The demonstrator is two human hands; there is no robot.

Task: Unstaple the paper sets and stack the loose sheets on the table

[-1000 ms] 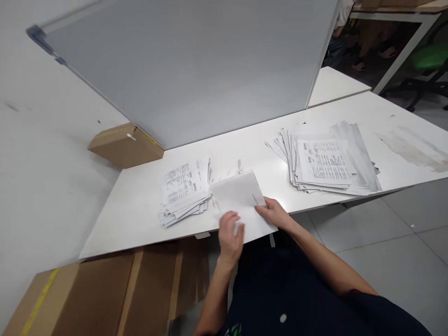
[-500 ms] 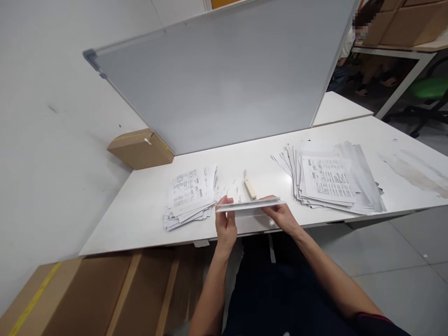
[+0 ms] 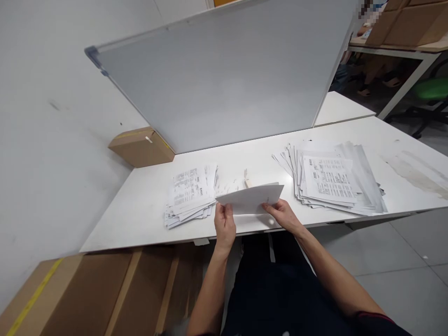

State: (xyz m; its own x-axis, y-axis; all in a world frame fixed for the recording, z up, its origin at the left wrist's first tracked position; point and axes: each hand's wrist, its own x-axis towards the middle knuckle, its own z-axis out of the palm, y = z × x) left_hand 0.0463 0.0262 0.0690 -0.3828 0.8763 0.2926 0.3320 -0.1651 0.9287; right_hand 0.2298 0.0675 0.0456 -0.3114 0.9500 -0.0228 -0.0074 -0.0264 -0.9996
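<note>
Both my hands hold up a small sheaf of white sheets [image 3: 250, 199] over the front edge of the white table [image 3: 140, 210]. My left hand [image 3: 224, 226] pinches its left end and my right hand [image 3: 284, 216] grips its right end; the blank underside faces me. A small stack of printed papers [image 3: 189, 193] lies just left of my hands. A larger fanned pile of printed papers [image 3: 331, 177] lies to the right. Behind the sheaf a small beige object [image 3: 247, 179] sits on the table, partly hidden.
A large whiteboard [image 3: 227, 79] leans at the table's back. A cardboard box [image 3: 142, 147] sits at the back left, and flat cardboard [image 3: 98, 294] lies below the table's front edge. Another table [image 3: 395, 46] and a green chair [image 3: 432, 88] stand far right.
The sheets lay flat on the table a second ago; both hands lifted them edge-on, then tilted them so the underside faces me.
</note>
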